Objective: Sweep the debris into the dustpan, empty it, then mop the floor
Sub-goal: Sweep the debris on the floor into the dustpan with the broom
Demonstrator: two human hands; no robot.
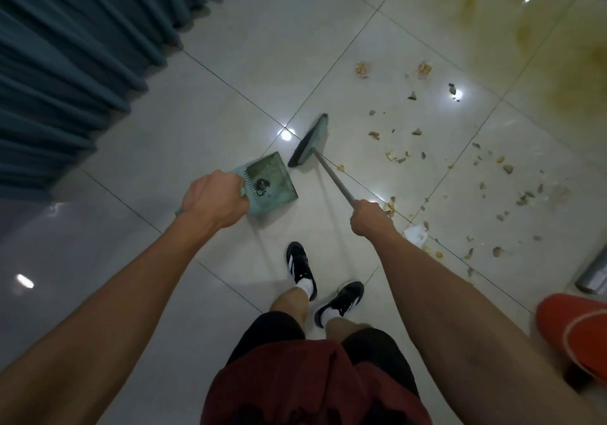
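Debris (486, 175) lies scattered over the tiled floor (295, 46) to the person's right, well apart from the dustpan (272, 178), which holds only one small dark clump. A yellowish stain (558, 73) spreads beyond the scraps. Judged stage: sweeping, barely begun; emptying and mopping remain. The broom (310, 140) has its head just beside the dustpan's open edge, on the side away from the scraps. The next move should carry the broom out past the debris and draw it back toward the pan. The left hand (213, 199) is curled tight round the dustpan's handle. The right hand (369, 217) is closed round the broom's shaft.
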